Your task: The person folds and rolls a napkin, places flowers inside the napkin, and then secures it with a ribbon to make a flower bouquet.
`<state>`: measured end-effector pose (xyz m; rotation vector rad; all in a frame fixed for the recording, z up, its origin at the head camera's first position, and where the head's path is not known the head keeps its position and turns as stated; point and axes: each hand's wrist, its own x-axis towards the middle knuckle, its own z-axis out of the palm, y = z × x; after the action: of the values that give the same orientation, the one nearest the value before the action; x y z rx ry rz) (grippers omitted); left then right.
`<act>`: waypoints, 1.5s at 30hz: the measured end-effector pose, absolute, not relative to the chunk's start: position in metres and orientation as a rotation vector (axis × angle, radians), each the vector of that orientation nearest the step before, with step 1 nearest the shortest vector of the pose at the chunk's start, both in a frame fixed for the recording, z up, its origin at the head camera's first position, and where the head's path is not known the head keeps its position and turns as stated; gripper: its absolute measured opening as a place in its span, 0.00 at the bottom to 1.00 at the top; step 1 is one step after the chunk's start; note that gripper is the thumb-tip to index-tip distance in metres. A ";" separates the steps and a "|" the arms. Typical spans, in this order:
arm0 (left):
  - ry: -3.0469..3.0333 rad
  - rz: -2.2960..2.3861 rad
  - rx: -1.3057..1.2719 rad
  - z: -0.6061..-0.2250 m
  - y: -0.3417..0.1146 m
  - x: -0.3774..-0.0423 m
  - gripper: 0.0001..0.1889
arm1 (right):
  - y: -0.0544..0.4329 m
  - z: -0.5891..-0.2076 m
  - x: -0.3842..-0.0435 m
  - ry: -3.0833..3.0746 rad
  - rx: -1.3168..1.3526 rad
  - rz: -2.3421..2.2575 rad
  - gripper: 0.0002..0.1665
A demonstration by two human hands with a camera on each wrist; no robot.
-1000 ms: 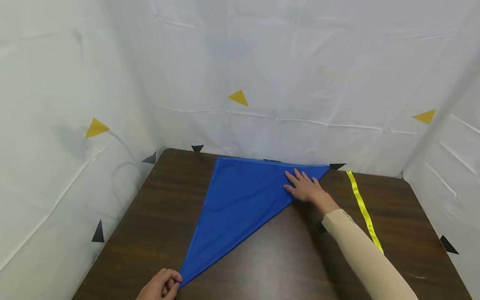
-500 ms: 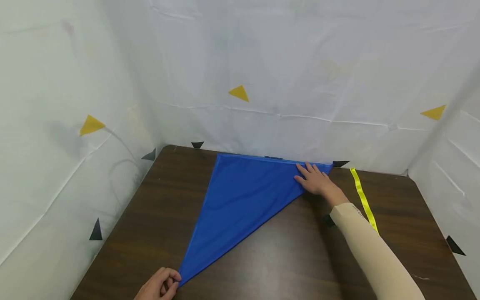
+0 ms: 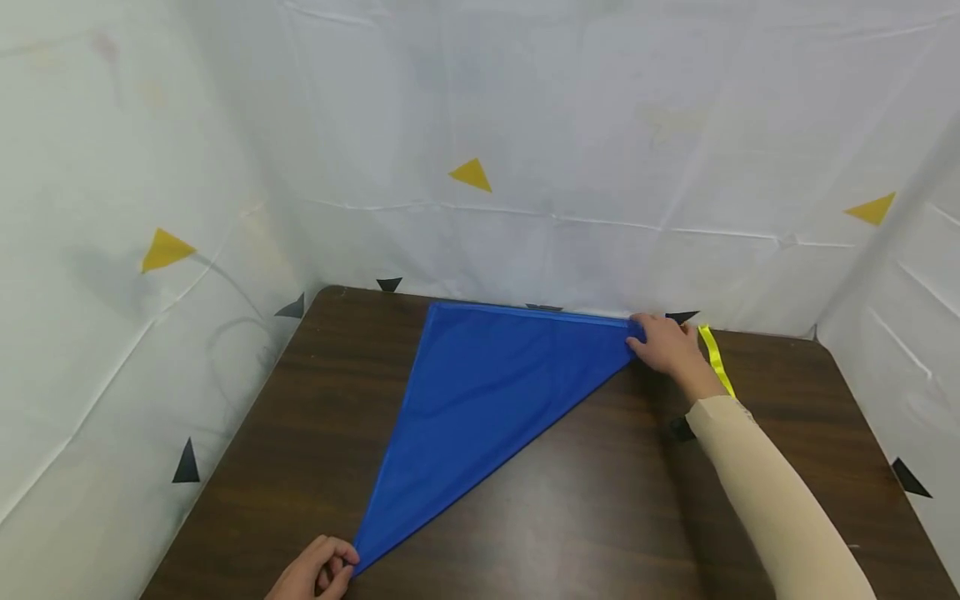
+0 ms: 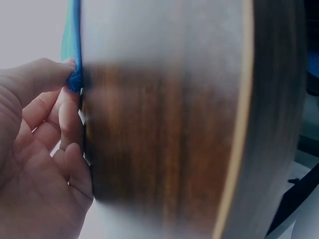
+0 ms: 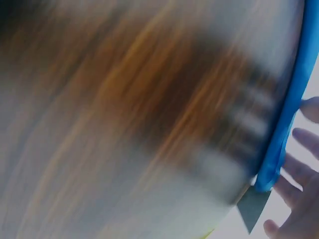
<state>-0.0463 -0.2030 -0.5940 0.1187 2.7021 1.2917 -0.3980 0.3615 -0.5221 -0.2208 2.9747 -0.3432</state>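
Note:
A blue cloth (image 3: 472, 400), folded into a triangle, lies flat on the dark wooden table (image 3: 570, 517). At the near tip my left hand (image 3: 313, 571) pinches the cloth's corner; the left wrist view shows the thumb and a finger on the blue edge (image 4: 76, 40), the other fingers curled beneath. My right hand (image 3: 667, 343) rests on the far right corner and covers its tip. In the right wrist view the fingers of the right hand (image 5: 304, 199) are spread and loosely bent beside the blue edge (image 5: 294, 94).
A yellow ribbon (image 3: 716, 358) lies at the right, partly hidden behind the right forearm sleeve (image 3: 772, 492). White sheets (image 3: 555, 125) enclose the table on the left, back and right, with yellow and black triangles on them.
My right hand has slid rightward along the cloth to its far right corner, its fingers now more bent. My left hand has kept its pinch on the near corner.

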 end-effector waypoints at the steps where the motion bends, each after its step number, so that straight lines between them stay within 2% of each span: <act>1: 2.703 1.295 0.129 -0.594 -0.203 -0.046 0.07 | 0.366 -0.521 -0.398 2.989 -0.196 -0.340 0.31; 5: 2.708 1.291 0.163 -0.594 -0.205 -0.047 0.07 | 0.381 -0.519 -0.397 3.017 -0.137 -0.344 0.20; 9: 2.685 1.272 0.164 -0.594 -0.206 -0.046 0.06 | 0.389 -0.517 -0.395 3.031 -0.119 -0.360 0.16; 28: 2.687 1.253 0.159 -0.589 -0.207 -0.038 0.06 | 0.398 -0.518 -0.406 3.005 -0.080 -0.370 0.20; 35: 2.681 1.220 0.119 -0.589 -0.206 -0.040 0.07 | 0.403 -0.507 -0.397 2.996 -0.041 -0.394 0.20; 41: 2.606 1.214 0.089 -0.587 -0.206 -0.048 0.04 | 0.411 -0.513 -0.390 3.027 0.004 -0.462 0.20; 45: 2.644 1.161 0.007 -0.587 -0.201 -0.053 0.05 | 0.402 -0.519 -0.382 3.077 -0.068 -0.454 0.23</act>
<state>-0.0529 -0.2009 -0.5868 0.0074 2.6441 1.1606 -0.3819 0.4024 -0.5189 -0.0678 3.0774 -0.4539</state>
